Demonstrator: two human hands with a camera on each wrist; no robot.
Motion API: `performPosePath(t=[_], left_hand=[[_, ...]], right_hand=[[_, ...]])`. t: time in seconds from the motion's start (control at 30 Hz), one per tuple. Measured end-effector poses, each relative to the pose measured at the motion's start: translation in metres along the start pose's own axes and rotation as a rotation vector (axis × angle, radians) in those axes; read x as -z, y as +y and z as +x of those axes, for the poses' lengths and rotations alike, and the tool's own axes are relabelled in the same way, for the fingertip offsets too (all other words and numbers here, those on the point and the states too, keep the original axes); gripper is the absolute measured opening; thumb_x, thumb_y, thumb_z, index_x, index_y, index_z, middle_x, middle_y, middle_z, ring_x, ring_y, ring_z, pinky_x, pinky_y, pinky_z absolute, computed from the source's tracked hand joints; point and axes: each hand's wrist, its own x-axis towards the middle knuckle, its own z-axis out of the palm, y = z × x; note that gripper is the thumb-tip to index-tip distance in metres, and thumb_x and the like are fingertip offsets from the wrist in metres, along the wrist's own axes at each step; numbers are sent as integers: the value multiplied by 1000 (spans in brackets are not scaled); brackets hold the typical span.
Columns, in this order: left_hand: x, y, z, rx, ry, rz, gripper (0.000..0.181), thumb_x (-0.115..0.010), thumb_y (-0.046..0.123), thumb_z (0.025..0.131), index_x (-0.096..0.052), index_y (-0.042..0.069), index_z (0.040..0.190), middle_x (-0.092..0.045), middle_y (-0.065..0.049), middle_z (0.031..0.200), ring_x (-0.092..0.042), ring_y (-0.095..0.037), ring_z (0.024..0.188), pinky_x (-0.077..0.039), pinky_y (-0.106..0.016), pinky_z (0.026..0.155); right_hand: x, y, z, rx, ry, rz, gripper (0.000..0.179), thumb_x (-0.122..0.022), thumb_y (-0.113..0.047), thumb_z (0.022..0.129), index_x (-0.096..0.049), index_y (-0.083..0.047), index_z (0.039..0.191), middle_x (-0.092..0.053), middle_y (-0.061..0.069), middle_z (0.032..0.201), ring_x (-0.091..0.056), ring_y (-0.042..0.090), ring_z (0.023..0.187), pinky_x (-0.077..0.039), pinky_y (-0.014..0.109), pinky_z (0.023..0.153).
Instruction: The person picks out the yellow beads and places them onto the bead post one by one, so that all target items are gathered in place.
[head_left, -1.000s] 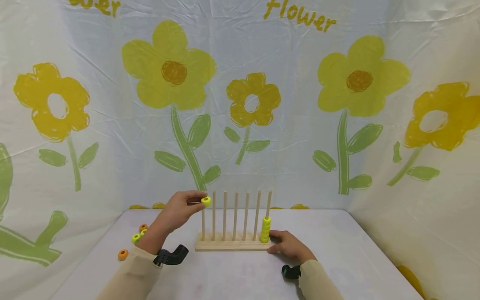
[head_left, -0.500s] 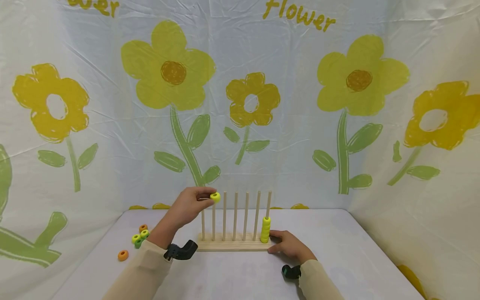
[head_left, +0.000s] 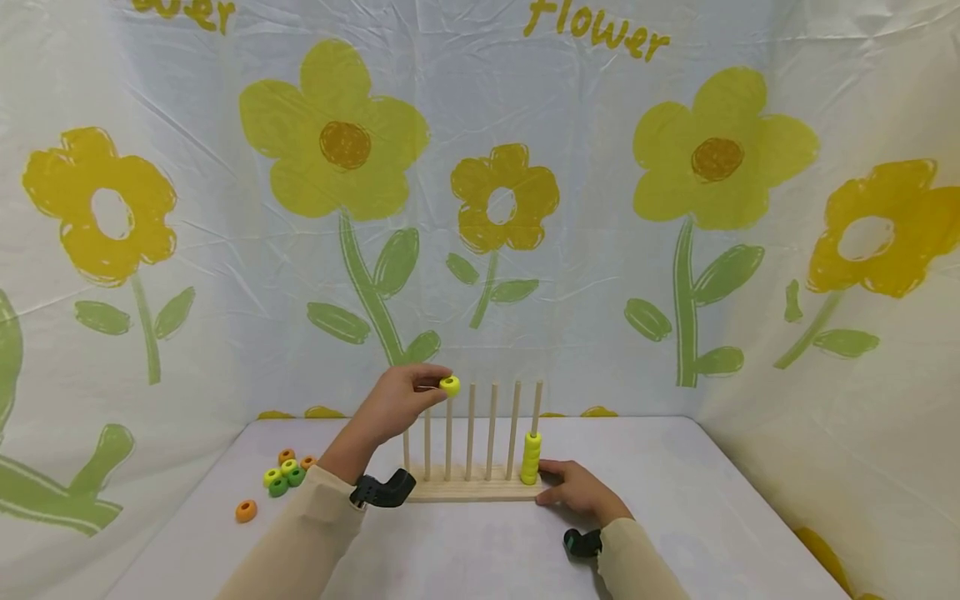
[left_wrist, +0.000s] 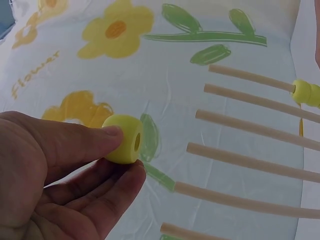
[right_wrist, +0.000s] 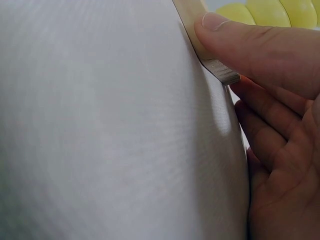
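Note:
Between thumb and fingertips my left hand (head_left: 401, 402) pinches a yellow bead (left_wrist: 124, 139) with a hole through it. The bead is level with the tops of the pegs, overlapping the third peg from the left (head_left: 449, 437) in the head view; the left wrist view shows it apart from the peg tips. My right hand (head_left: 581, 489) grips the right end of the wooden base (head_left: 480, 493), its thumb (right_wrist: 250, 47) on the front edge. Several yellow beads (head_left: 531, 458) are stacked on the rightmost peg. The other pegs carry no beads.
Loose beads lie on the white table (head_left: 465, 554) at the left: two yellow (head_left: 272, 477), two green (head_left: 278, 487) and several orange, one orange bead (head_left: 246, 511) standing apart nearer the front. A flower-printed cloth (head_left: 585, 300) hangs behind and at the sides.
My left hand has carried the yellow bead rightward and slightly up, past the first two pegs, uncovering more loose beads. The right hand has stayed at the base's end.

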Motion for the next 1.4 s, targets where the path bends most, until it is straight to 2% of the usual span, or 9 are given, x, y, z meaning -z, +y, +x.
performPosePath(t=[0.33, 0.63, 0.9, 1.13, 1.4], left_hand=[[-11, 12, 13, -40, -9, 6, 36, -66, 15, 92, -63, 9, 128, -66, -7, 125, -64, -25, 113, -54, -40, 94], [-26, 24, 27, -38, -11, -21, 34, -67, 13, 91, -66, 12, 125, -67, -6, 122, -64, -24, 114, -55, -37, 92], [-40, 33, 38, -62, -36, -36, 34, -65, 10, 92, -64, 7, 126, -67, -10, 122, -64, -26, 114, -55, -37, 92], [-51, 35, 46, -70, -51, 3, 34, -64, 12, 93, -63, 7, 127, -66, -10, 123, -64, -24, 114, -55, -36, 92], [-62, 35, 53, -69, -54, 39, 34, -62, 12, 94, -63, 8, 128, -65, -10, 125, -63, -25, 117, -55, -37, 93]], right_hand=[[1, -2, -1, -1, 2, 21, 72, -83, -28, 73, -56, -7, 136, -52, 16, 143, -39, 41, 138, -26, 63, 112], [1, 1, 0, -11, 8, 15, 73, -83, -28, 73, -56, -7, 136, -52, 16, 143, -39, 41, 138, -25, 63, 112], [0, 0, 2, -27, 3, 29, 73, -83, -27, 72, -56, -6, 136, -52, 16, 143, -39, 40, 138, -26, 62, 113], [0, 1, 2, -23, 1, 50, 73, -83, -28, 71, -56, -8, 136, -51, 14, 144, -38, 39, 139, -25, 61, 114], [0, 2, 2, -9, -5, 28, 73, -83, -26, 72, -56, -7, 137, -50, 16, 145, -37, 40, 139, -25, 63, 113]])
